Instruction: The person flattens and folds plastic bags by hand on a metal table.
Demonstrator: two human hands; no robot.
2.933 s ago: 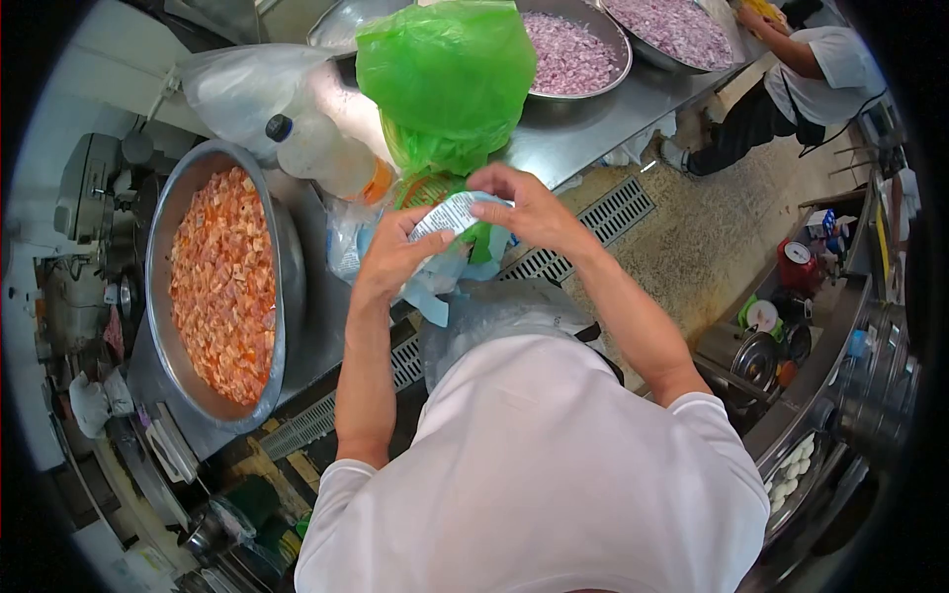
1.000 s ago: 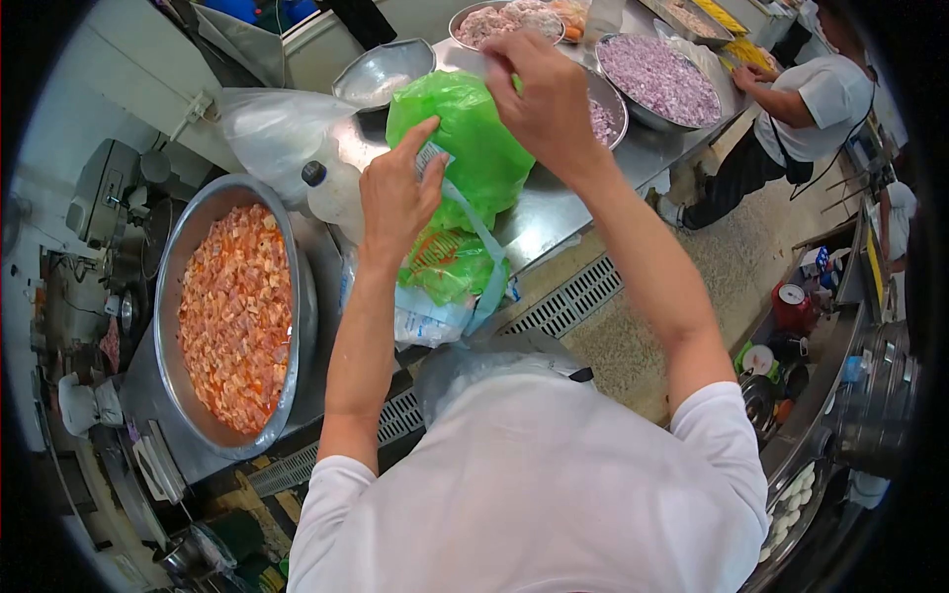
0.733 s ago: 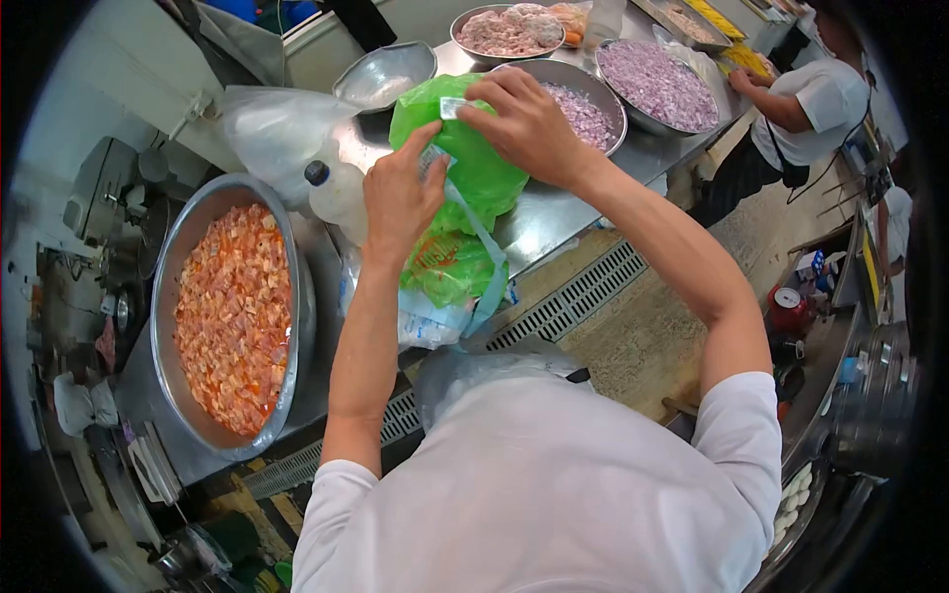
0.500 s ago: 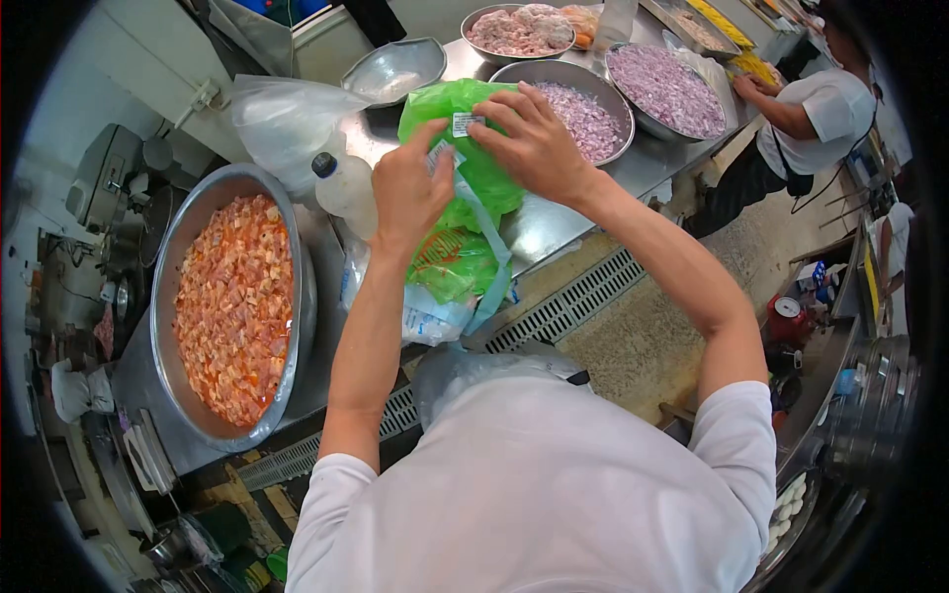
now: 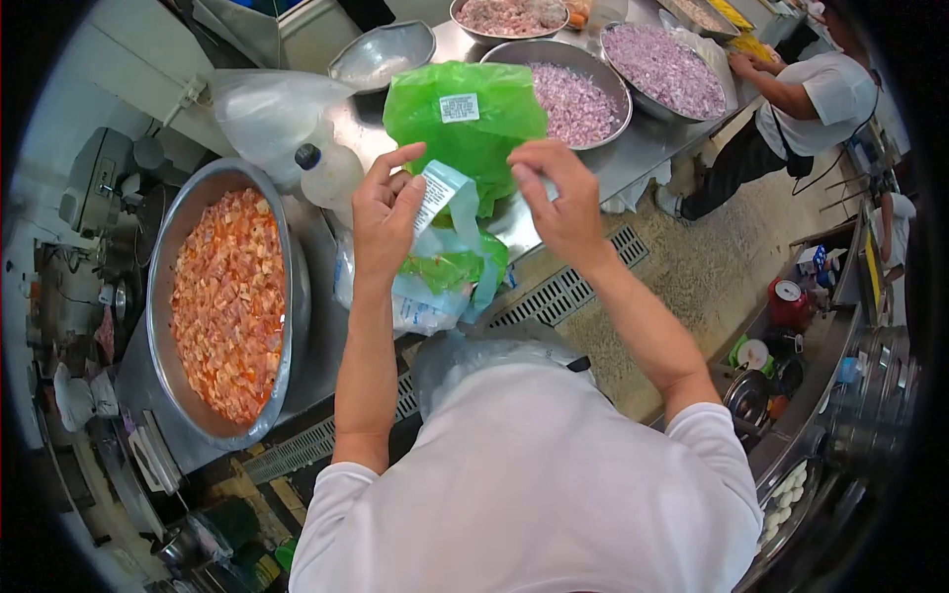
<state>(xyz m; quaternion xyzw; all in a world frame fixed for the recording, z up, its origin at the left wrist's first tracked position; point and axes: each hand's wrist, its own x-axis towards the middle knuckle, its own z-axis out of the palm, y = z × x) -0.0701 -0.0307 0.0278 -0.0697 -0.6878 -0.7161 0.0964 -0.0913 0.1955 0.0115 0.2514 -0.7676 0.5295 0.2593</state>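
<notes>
My left hand [image 5: 386, 222] closes its thumb and fingers at the edge of a pale blue-green plastic strip [image 5: 463, 212] bearing a white printed label [image 5: 433, 200]. The strip curves down toward a clear plastic package with blue print [image 5: 425, 311] and green plastic by the table edge. To the right, my right hand [image 5: 561, 203] is raised with thumb and fingers curled together; what they hold, if anything, I cannot make out. Beyond both hands lies a bright green plastic bag [image 5: 435, 114] with its own white label, partly spread on the metal table.
A large metal tub of diced, sauced meat [image 5: 227, 306] stands left. Nearby is a dark-capped plastic bottle [image 5: 331, 178]. Behind are bowls of chopped onion [image 5: 573, 104], more onion [image 5: 662, 74] and minced meat [image 5: 509, 18]. A co-worker [image 5: 801, 109] stands at the right.
My right hand has come off the green bag and moved down and right. My left hand has drawn left and down with the labelled strip. The green bag now lies more spread out.
</notes>
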